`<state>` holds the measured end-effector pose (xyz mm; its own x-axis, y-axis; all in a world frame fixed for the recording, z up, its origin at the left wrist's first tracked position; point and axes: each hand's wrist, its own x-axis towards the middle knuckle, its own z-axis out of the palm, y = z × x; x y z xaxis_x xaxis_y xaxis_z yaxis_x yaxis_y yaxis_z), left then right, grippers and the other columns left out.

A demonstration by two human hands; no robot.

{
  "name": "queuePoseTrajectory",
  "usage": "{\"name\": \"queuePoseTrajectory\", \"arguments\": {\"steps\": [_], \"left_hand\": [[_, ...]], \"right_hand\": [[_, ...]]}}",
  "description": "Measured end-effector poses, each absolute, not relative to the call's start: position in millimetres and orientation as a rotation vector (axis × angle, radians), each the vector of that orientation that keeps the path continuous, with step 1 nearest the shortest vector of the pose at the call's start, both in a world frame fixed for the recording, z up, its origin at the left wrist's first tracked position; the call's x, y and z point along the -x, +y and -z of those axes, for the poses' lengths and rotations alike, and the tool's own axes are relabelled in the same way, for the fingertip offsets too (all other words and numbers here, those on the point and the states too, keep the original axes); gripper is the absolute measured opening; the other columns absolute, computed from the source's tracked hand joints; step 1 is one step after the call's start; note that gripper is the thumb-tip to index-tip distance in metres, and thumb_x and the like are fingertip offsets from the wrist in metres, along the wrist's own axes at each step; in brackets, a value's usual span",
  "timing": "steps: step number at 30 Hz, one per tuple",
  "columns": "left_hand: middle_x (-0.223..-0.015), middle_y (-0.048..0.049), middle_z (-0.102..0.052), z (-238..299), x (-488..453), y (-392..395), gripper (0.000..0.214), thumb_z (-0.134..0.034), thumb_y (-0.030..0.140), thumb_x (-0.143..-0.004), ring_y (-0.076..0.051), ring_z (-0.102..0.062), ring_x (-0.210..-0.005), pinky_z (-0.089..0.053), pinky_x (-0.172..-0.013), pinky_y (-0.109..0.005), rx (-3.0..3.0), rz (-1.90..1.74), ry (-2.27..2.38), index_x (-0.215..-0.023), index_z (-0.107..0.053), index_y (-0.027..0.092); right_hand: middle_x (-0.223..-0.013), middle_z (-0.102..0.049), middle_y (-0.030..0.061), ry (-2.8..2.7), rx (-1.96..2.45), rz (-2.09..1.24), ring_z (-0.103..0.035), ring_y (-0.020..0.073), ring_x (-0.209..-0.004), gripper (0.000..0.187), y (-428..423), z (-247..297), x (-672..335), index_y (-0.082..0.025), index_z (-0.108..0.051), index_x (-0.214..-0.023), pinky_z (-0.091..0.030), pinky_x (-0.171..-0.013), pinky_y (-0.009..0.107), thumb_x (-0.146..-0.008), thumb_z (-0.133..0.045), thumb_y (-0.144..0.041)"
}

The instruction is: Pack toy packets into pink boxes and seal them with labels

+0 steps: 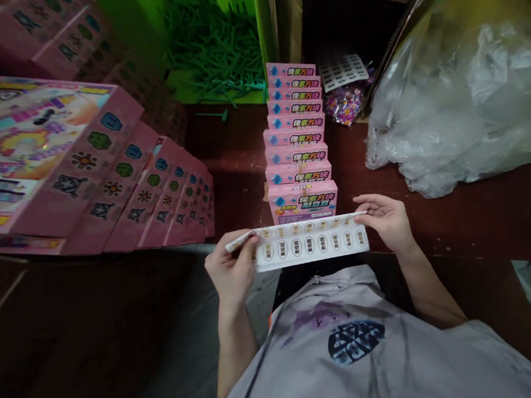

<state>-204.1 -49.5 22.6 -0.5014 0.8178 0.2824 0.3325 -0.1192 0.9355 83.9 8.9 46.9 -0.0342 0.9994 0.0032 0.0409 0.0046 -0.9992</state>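
Note:
A white sticker sheet (311, 260) with rows of oval printed labels stretches between my two hands, above my lap. My left hand (234, 266) pinches its left end, thumb on top, where the paper curls over. At the top right corner, my right hand (386, 217) holds the edge between thumb and fingers. Just beyond the sheet stands the nearest pink box (303, 201) of a row of several, running away from me along the dark red table (238, 164).
Stacked pink boxes (103, 171) rise on the left. A green bin (213, 47) of small green hammers stands at the back, with one loose hammer (214, 115) before it. Another label sheet (341, 71) lies over bagged beads (345, 105). Clear plastic bags (454, 112) bulge at right.

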Motion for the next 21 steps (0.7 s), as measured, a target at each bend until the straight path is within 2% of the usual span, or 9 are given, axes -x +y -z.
{"name": "queuePoseTrajectory", "arguments": {"steps": [4, 7, 10, 13, 15, 17, 19, 21], "left_hand": [[-0.066, 0.0007, -0.066, -23.7, 206.0, -46.4, 0.015, -0.074, 0.03, -0.071, -0.01, -0.059, -0.059, -0.046, -0.056, -0.019, -1.245, -1.641, 1.792, -0.074, -0.07, 0.016], [-0.064, 0.0021, -0.064, -23.3, 208.5, -44.7, 0.015, -0.074, 0.03, -0.071, -0.009, -0.055, -0.057, -0.043, -0.054, -0.018, -1.19, -1.599, 1.817, -0.074, -0.068, 0.016], [-0.062, 0.0025, -0.062, -22.0, 212.2, -43.5, 0.018, -0.074, 0.032, -0.07, -0.008, -0.053, -0.056, -0.041, -0.053, -0.017, -1.124, -1.531, 1.814, -0.074, -0.068, 0.017], [-0.063, 0.0018, -0.062, -21.5, 216.2, -42.4, 0.023, -0.076, 0.035, -0.066, -0.009, -0.053, -0.057, -0.041, -0.051, -0.017, -1.006, -1.501, 1.801, -0.075, -0.068, 0.016], [-0.062, 0.0014, -0.062, -21.5, 218.3, -42.3, 0.025, -0.077, 0.037, -0.064, -0.009, -0.053, -0.056, -0.042, -0.05, -0.017, -0.929, -1.521, 1.792, -0.074, -0.068, 0.016], [-0.061, 0.0014, -0.062, -21.0, 219.6, -43.3, 0.027, -0.078, 0.037, -0.061, -0.009, -0.053, -0.055, -0.042, -0.049, -0.016, -0.872, -1.542, 1.763, -0.073, -0.067, 0.015], [-0.061, 0.0014, -0.062, -19.7, 220.2, -45.8, 0.029, -0.08, 0.037, -0.06, -0.009, -0.053, -0.054, -0.043, -0.048, -0.016, -0.829, -1.55, 1.701, -0.072, -0.066, 0.015], [-0.061, 0.0016, -0.062, -17.5, 220.5, -49.4, 0.031, -0.081, 0.038, -0.059, -0.009, -0.054, -0.053, -0.045, -0.049, -0.016, -0.8, -1.556, 1.643, -0.072, -0.066, 0.015]], "right_hand": [[-0.074, -0.074, 0.0026, -1.449, 1.156, -0.953, -0.07, 0.0158, -0.063, 0.011, 12.3, -44.8, -84.9, -0.02, -0.074, -0.074, -0.06, -0.06, 0.026, -0.067, -0.081, -0.025], [-0.074, -0.075, 0.0012, -1.742, 0.987, -0.657, -0.071, 0.0153, -0.062, 0.001, 14.1, -45.0, -86.9, -0.021, -0.075, -0.076, -0.059, -0.056, 0.024, -0.076, -0.075, -0.02], [-0.088, -0.077, 0.0022, -1.89, 0.816, -0.308, -0.073, 0.0163, -0.073, 0.019, 13.6, -48.6, -84.8, -0.023, -0.076, -0.087, -0.061, -0.064, 0.026, -0.079, -0.068, -0.008], [-0.093, -0.076, 0.0011, -1.917, 0.672, -0.083, -0.072, 0.0194, -0.085, 0.027, 17.4, -55.3, -78.2, -0.028, -0.076, -0.087, -0.061, -0.079, 0.036, -0.076, -0.069, -0.004], [-0.082, -0.075, -0.0007, -1.878, 0.617, -0.162, -0.069, 0.0211, -0.087, 0.021, 27.3, -61.3, -71.6, -0.031, -0.075, -0.079, -0.057, -0.086, 0.043, -0.077, -0.072, -0.01], [-0.072, -0.071, -0.0003, -1.732, 0.605, -0.389, -0.067, 0.0213, -0.083, 0.013, 45.7, -68.7, -62.8, -0.029, -0.072, -0.073, -0.056, -0.086, 0.045, -0.082, -0.07, -0.02], [-0.071, -0.068, 0.0007, -1.599, 0.66, -0.558, -0.066, 0.0201, -0.078, 0.012, 72.2, -77.0, -51.8, -0.027, -0.07, -0.072, -0.056, -0.081, 0.042, -0.084, -0.068, -0.028], [-0.075, -0.069, 0.001, -1.631, 0.779, -0.617, -0.065, 0.0183, -0.074, 0.006, 102.9, -84.8, -39.7, -0.024, -0.07, -0.075, -0.056, -0.077, 0.039, -0.08, -0.072, -0.028]]}}
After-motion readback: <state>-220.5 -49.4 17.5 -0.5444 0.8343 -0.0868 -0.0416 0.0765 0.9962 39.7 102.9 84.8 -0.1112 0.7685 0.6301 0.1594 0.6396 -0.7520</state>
